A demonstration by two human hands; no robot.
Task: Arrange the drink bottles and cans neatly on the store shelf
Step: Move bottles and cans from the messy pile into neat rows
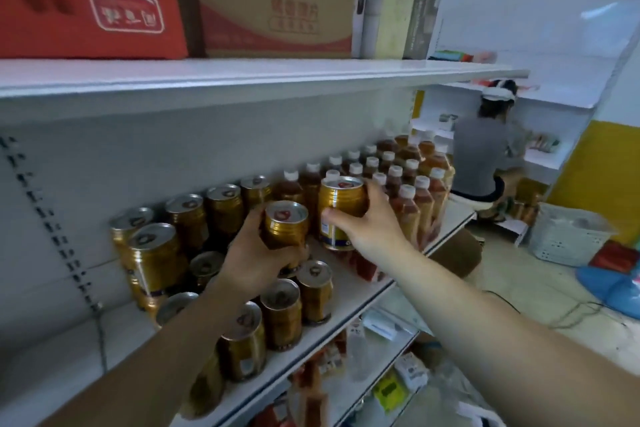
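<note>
We are in the can-sorting part of the job. Our left hand [256, 253] curls its fingers round a gold metal drink can [286, 224] with a silver pull-tab lid. Our right hand [367, 229] grips a second gold can [341, 208] by its side, thumb in front and fingers behind.

Both cans are just left of the block of brown plastic drink bottles with white caps [408, 191]. We cannot tell whether the right-hand can touches the bottles. Further left of the bottles, other gold cans [194, 218] stand in loose, uneven rows on the white metal shelf board [363, 291].

We judge the next move calls for setting both cans down upright in the gap left of the bottles, in line with the rows.

Our left forearm hides several cans' bases. We cannot say whether the held cans are lifted or standing, and all labels are blurred
</note>
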